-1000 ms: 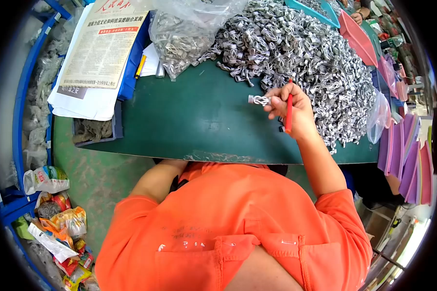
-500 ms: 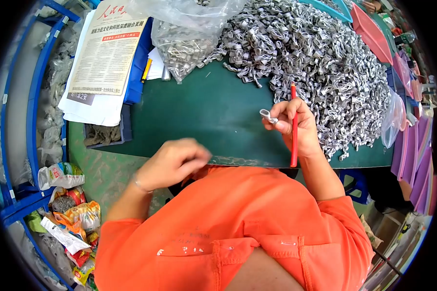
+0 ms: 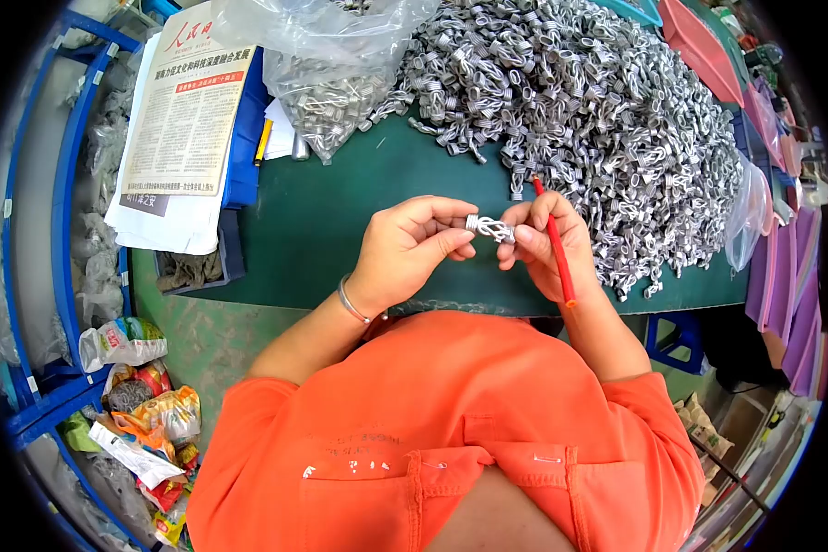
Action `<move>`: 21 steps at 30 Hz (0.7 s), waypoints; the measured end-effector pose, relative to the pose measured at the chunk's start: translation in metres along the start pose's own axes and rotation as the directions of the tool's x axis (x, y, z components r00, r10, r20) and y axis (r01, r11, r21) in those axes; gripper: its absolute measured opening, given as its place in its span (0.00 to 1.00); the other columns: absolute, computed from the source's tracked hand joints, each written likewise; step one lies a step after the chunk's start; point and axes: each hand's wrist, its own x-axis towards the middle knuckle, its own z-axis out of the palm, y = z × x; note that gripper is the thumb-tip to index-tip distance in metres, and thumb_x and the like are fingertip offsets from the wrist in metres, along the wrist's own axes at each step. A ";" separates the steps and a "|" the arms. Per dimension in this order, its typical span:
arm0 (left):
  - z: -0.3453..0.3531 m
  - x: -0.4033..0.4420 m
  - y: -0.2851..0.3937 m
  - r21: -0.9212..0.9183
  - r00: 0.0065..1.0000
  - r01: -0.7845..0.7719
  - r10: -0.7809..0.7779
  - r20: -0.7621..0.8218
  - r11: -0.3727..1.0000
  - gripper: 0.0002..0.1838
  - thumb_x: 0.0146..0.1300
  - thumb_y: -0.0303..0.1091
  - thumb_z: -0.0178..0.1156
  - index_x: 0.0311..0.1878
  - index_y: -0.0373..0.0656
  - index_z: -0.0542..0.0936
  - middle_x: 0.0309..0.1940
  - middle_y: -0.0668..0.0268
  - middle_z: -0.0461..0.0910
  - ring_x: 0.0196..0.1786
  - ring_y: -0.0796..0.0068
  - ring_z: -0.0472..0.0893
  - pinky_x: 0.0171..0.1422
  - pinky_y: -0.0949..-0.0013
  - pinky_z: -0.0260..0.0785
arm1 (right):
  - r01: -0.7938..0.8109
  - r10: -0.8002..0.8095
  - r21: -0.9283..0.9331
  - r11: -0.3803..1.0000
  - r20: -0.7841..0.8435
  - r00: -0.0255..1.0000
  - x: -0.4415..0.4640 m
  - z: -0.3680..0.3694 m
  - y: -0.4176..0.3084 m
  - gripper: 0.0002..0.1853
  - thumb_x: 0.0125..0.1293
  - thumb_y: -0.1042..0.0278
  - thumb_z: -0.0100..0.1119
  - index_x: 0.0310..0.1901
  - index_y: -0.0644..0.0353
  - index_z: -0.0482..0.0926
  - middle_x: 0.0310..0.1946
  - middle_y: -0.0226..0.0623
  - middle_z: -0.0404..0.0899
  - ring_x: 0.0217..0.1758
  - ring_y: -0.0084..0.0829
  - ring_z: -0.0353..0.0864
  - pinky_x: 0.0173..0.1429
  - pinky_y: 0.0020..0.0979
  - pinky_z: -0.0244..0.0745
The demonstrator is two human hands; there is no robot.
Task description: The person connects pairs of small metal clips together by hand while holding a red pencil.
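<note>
A small silver metal piece point(image 3: 490, 228) with open loops and a ribbed end is held between both hands over the table's near side. My left hand point(image 3: 407, 241) pinches its ribbed left end between thumb and fingers. At the other end, the thumb and fingertips of my right hand point(image 3: 561, 241) are closed on it. A red pencil point(image 3: 559, 258) also rests in my right hand, slanting across the fingers. Just beyond the right hand lies a large heap of similar metal pieces point(image 3: 616, 120).
On the green tabletop point(image 3: 313, 221) a clear plastic bag point(image 3: 327, 101) holds more metal pieces. A newspaper point(image 3: 189, 120) lies on papers by a blue bin point(image 3: 247, 147) at left. A pink tray point(image 3: 699, 51) stands far right. Blue shelving point(image 3: 64, 202) borders the left.
My left hand has come up and right from the table edge and taken hold of the metal piece's end. My right hand has shifted slightly left, keeping the piece and the red pencil.
</note>
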 end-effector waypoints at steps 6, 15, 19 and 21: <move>0.005 0.000 0.002 0.160 0.971 -0.231 0.217 0.098 0.960 0.11 0.55 0.18 0.57 0.43 0.29 0.74 0.35 0.61 0.75 0.34 0.76 0.78 0.38 0.77 0.74 | 0.126 -0.117 -0.137 0.982 0.072 0.991 0.004 -0.008 0.010 0.12 0.55 0.83 0.57 0.28 0.58 0.63 0.35 0.44 0.73 0.37 0.33 0.77 0.41 0.31 0.76; 0.004 0.004 -0.009 -0.095 0.999 0.007 -0.011 -0.044 0.995 0.12 0.55 0.20 0.58 0.44 0.30 0.75 0.31 0.61 0.77 0.30 0.76 0.78 0.35 0.76 0.74 | 0.542 -0.548 -0.534 0.649 0.166 0.820 0.002 0.007 0.007 0.18 0.50 0.88 0.58 0.33 0.60 0.59 0.41 0.47 0.69 0.44 0.33 0.76 0.46 0.30 0.76; 0.005 0.004 -0.011 -0.162 0.999 0.022 -0.029 -0.037 0.987 0.12 0.55 0.20 0.58 0.44 0.30 0.74 0.31 0.61 0.77 0.31 0.76 0.78 0.35 0.76 0.74 | 0.588 -0.590 -0.529 0.612 0.189 0.785 0.004 0.009 0.009 0.19 0.49 0.89 0.58 0.34 0.60 0.59 0.41 0.47 0.69 0.43 0.32 0.76 0.45 0.28 0.75; 0.006 0.003 -0.011 -0.146 0.997 -0.046 0.037 -0.061 0.988 0.11 0.54 0.18 0.58 0.42 0.30 0.75 0.31 0.61 0.77 0.32 0.76 0.78 0.36 0.76 0.74 | 0.545 -0.567 -0.520 0.658 0.136 0.813 0.003 0.008 0.011 0.18 0.50 0.89 0.57 0.34 0.60 0.58 0.41 0.47 0.70 0.43 0.31 0.76 0.45 0.27 0.75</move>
